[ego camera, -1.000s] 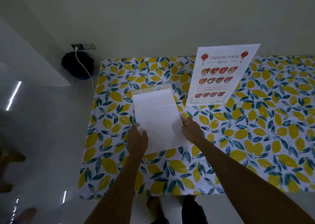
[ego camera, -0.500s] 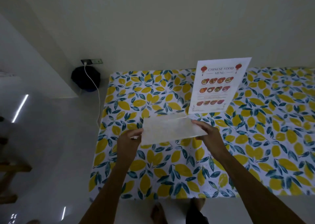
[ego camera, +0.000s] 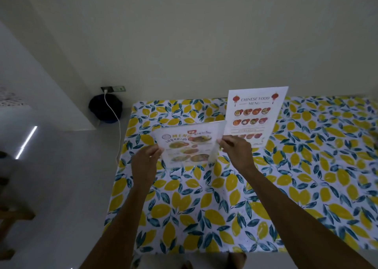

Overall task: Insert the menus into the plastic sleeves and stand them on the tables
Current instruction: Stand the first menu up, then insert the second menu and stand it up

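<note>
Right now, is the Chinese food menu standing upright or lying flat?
Upright. The Chinese food menu stands on the table, its printed face toward the camera.

Two menus (ego camera: 189,146) (ego camera: 254,113), two hands (ego camera: 146,159) (ego camera: 237,153), one table (ego camera: 306,187)

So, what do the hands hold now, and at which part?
Both hold the sleeved menu by its side edges: left hand on the left edge, right hand on the right edge.

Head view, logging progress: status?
Left hand and right hand hold colourful sleeved menu upright. White Chinese food menu stands behind. Nothing obstructing.
</note>
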Available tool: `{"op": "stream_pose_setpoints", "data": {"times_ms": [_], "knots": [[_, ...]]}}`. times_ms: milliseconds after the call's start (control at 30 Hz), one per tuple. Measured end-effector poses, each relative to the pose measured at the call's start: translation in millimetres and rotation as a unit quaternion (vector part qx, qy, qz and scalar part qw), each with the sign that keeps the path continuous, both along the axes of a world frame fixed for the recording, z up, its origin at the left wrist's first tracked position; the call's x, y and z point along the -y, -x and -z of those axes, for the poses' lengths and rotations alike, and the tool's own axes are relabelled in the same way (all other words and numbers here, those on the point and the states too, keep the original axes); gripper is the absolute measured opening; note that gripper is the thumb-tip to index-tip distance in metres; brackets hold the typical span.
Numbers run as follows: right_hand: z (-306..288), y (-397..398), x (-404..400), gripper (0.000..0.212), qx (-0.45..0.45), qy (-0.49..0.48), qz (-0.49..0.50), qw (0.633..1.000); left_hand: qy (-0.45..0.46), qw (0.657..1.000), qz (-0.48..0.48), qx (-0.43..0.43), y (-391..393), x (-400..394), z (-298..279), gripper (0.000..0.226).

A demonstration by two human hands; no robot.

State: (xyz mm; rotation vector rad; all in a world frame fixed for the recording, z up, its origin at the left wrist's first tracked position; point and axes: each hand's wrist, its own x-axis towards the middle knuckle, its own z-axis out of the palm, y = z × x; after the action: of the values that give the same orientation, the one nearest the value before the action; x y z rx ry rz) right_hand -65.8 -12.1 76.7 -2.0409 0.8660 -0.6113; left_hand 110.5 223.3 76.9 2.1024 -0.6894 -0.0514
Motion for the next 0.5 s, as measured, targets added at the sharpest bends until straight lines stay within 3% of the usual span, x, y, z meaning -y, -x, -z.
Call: {"op": "stream_pose_setpoints", "data": {"times_ms": [100, 167, 300, 500], "knots": [[-3.9, -18.9, 8.7, 0.022, -0.013, 0.050, -0.030, 0.998, -0.044, 0.998, -0.025, -0.036, -18.8, 8.5, -8.0, 0.031], [-4.1, -29.1, 13.4, 0.024, -0.027, 0.076, -0.035, 0.996, -0.071, 0.997, -0.031, -0.015, -29.1, 14.6, -8.1, 0.034], [-4.8, -40.4, 22.3, 0.022, -0.051, 0.095, -0.027, 0.994, -0.063, 0.997, -0.046, -0.025, -39.2, 27.6, -8.6, 0.025], [0.3, -50.2, 26.3, 0.021, -0.067, 0.138, -0.027, 0.988, -0.113, 0.992, -0.042, 0.040, -45.5, 36.6, 5.1, 0.031]]}}
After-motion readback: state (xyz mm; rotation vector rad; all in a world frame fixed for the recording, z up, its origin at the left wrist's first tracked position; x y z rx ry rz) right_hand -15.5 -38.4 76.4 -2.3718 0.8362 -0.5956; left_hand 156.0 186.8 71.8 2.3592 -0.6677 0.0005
